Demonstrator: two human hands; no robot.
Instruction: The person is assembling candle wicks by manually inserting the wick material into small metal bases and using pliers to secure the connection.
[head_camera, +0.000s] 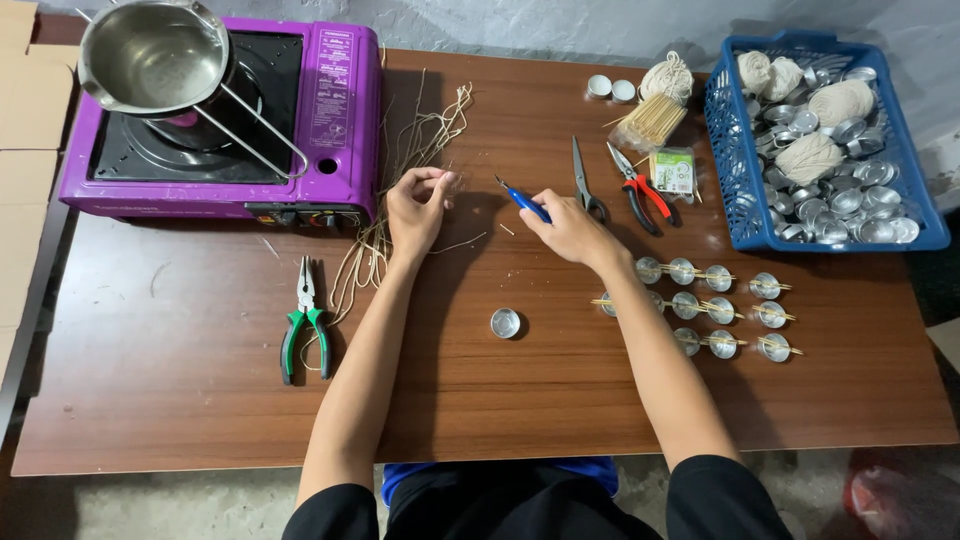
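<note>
— Fingers of the left hand (415, 205) are pinched shut on a wick strand (455, 180); a blue-handled tool (524, 199) is gripped by the right hand (570, 230).

— Containers?

— Metal cups and string balls are held in the blue basket (728, 160); one empty tin cup (505, 322) sits on the tabletop (480, 400).

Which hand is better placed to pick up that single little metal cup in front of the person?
Probably the left hand: it pinches only a thin wick strand, while the right hand grips a blue-handled tool. The cup lies between them.
</note>
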